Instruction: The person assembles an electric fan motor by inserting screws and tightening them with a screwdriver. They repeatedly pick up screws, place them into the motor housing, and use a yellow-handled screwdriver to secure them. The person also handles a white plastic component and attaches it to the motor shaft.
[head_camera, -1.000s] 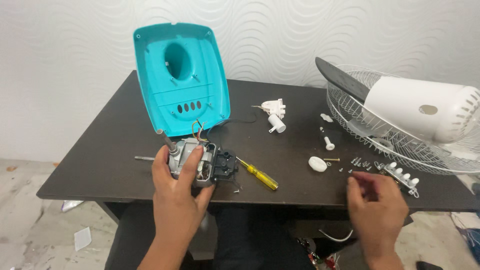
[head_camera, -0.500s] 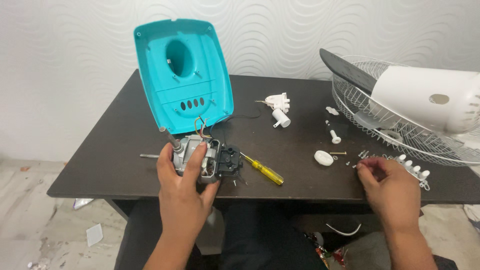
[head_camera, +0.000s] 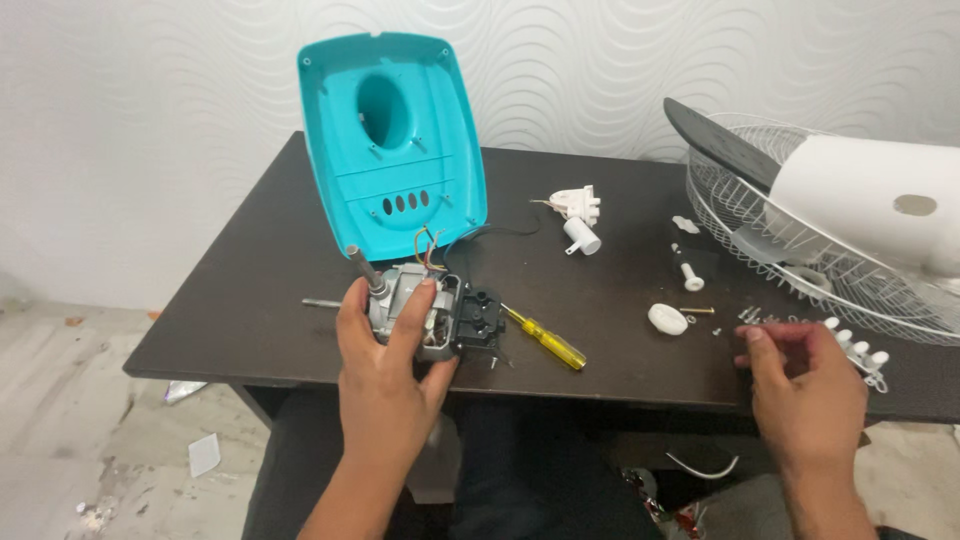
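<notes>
The left hand (head_camera: 385, 375) clasps the grey metal fan motor (head_camera: 415, 310) near the front edge of the dark wooden counter (head_camera: 260, 290), just below the upright turquoise plastic housing (head_camera: 395, 140). The right hand (head_camera: 805, 385) rests with fingers (head_camera: 765, 345) loosely curled, holding nothing, just beside small loose screws (head_camera: 755, 317), with a yellow-handled screwdriver (head_camera: 545, 338) between the hands.
</notes>
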